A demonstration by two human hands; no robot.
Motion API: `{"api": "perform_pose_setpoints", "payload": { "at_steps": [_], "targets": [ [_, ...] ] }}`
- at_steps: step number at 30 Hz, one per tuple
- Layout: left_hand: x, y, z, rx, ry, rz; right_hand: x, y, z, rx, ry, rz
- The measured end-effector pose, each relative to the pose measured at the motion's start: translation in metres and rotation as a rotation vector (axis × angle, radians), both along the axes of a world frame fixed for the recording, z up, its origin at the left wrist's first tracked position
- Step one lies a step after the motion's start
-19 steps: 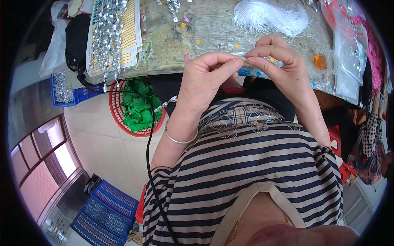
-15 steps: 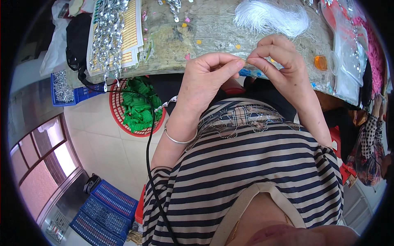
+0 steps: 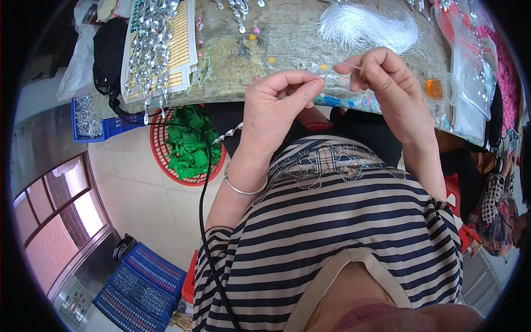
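My left hand (image 3: 276, 108) is closed in a pinch just over the table's near edge. Whatever its fingertips hold is too small to make out. A silver twisted strand (image 3: 229, 133) shows beside that wrist, partly hidden behind it. To the right, my right hand (image 3: 395, 91) is closed with thumb and forefinger together on a thin white thread (image 3: 352, 65), whose short end points left. Beyond this hand, a loose bundle of white threads (image 3: 370, 27) lies on the worn table (image 3: 232, 61).
Silver bead strands (image 3: 149, 50) on printed sheets hang over the table edge at left. Below are a red basket (image 3: 160, 152) of green material and a blue tray (image 3: 108, 128). A black cable (image 3: 202, 205) crosses by my left arm. An orange piece (image 3: 433, 88) lies right.
My hands have moved apart; their fingertips were together before. The right hand has shifted right and turned, and the thin white thread now shows in its fingers. My left hand stays nearly in place.
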State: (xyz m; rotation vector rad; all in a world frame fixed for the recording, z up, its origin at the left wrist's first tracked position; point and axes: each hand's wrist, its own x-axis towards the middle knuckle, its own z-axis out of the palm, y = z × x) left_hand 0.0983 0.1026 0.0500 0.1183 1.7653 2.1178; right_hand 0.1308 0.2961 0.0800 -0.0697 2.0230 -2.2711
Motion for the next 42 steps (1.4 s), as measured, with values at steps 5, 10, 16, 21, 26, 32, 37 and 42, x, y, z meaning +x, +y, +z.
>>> {"api": "perform_pose_setpoints", "payload": {
  "at_steps": [5, 10, 16, 21, 26, 32, 37, 42],
  "targets": [
    [0.002, 0.004, 0.005, 0.051, -0.049, -0.008, 0.0, -0.012, 0.003, 0.441, 0.308, 0.033],
    [0.0, 0.003, 0.002, 0.21, -0.205, -0.028, -0.001, -0.017, 0.003, 0.96, 0.632, 0.028],
    [0.0, 0.004, -0.005, 0.232, -0.223, -0.031, -0.001, -0.02, -0.003, 0.966, 0.654, 0.017],
    [0.003, 0.006, 0.001, 0.19, -0.172, 0.025, -0.001, -0.019, -0.005, 0.884, 0.59, -0.034],
    [0.004, 0.006, 0.001, 0.128, -0.06, 0.012, -0.003, -0.013, -0.013, 0.597, 0.316, -0.004],
    [0.004, 0.004, 0.0, 0.055, -0.045, -0.056, -0.008, -0.016, -0.01, 0.37, 0.034, 0.04],
    [0.002, 0.003, -0.003, 0.128, -0.16, -0.102, -0.01, -0.016, -0.013, 0.392, 0.065, 0.037],
    [0.003, 0.004, 0.0, 0.174, -0.203, -0.057, -0.014, -0.015, -0.015, 0.404, 0.124, 0.018]
  ]
}}
